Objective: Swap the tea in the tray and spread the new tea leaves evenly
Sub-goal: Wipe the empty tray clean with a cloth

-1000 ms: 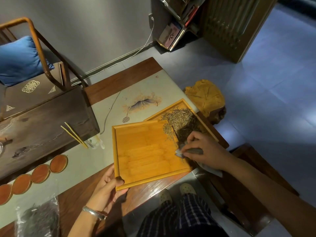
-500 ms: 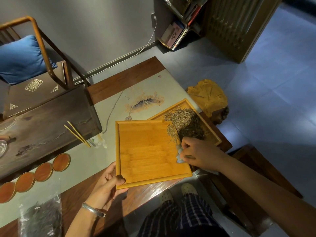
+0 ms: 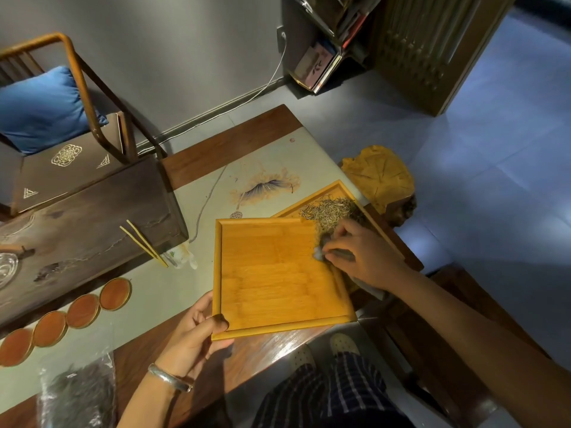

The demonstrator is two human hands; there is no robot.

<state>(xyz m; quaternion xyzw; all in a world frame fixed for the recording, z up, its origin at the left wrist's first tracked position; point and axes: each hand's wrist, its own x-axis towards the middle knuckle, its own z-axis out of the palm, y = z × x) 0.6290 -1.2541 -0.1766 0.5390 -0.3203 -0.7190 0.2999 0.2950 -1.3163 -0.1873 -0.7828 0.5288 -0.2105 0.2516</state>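
Note:
A square bamboo tray [image 3: 278, 273] lies bare in front of me, its floor showing no leaves. My left hand [image 3: 197, 338] grips its near left corner, thumb on the rim. My right hand [image 3: 361, 254] holds a small brush with a pale tip [image 3: 318, 254] at the tray's right rim. Behind it, partly covered by this tray, a second bamboo tray [image 3: 335, 188] holds a heap of pale green tea leaves [image 3: 330, 210]. A clear plastic bag of dark tea leaves [image 3: 77, 393] lies at the near left of the table.
A row of round orange coasters [image 3: 83, 310] lies on the pale painted table runner [image 3: 185, 205]. A dark wooden block [image 3: 86, 211] with thin bamboo sticks [image 3: 145, 247] stands left. A yellow stump stool [image 3: 380, 177] sits right of the table; my feet show below its edge.
My right hand has slid the brush along the tray's right side, first toward me, then back toward the heap. The left hand keeps its grip on the corner.

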